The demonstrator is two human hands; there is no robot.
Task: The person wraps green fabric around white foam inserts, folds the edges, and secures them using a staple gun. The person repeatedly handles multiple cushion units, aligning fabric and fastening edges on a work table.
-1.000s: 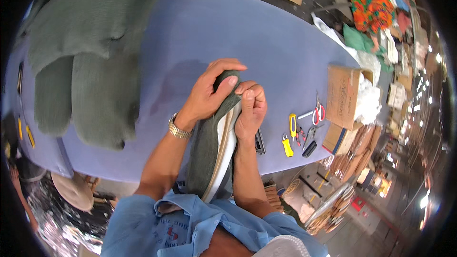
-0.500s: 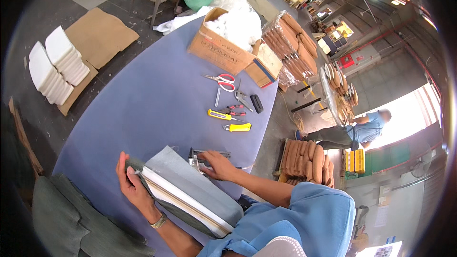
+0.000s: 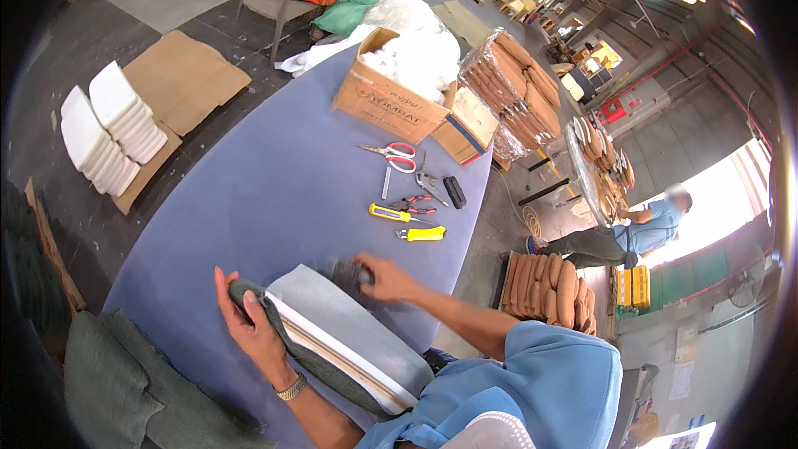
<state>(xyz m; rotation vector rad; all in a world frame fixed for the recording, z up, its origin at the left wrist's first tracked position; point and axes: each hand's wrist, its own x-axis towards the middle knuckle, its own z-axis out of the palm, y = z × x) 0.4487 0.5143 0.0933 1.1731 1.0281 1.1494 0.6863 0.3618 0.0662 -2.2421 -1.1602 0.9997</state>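
The right hand (image 3: 378,278) is closed around a dark tool (image 3: 347,274), too blurred to identify, just right of the padded panel (image 3: 353,341). The left hand (image 3: 253,328) grips the panel's far left end, its thumb on the green-grey fabric; the panel slants across the near part of the table (image 3: 249,199), toward the person's body. Dark green fabric pieces (image 3: 108,382) lie near left. Beyond the hands, smooth blue covering stretches to the curved far left edge. Right of that stretch, near the right edge, lie a yellow utility knife (image 3: 424,234), a yellow screwdriver (image 3: 389,213) and red-handled scissors (image 3: 399,156). A cardboard box (image 3: 386,104) of white stuffing (image 3: 416,62) takes up the far right end. Past the left edge, white foam pads (image 3: 106,129) stand stacked on the dark floor (image 3: 224,25); past the right edge, brown cushions (image 3: 544,287) leave a strip of floor between.
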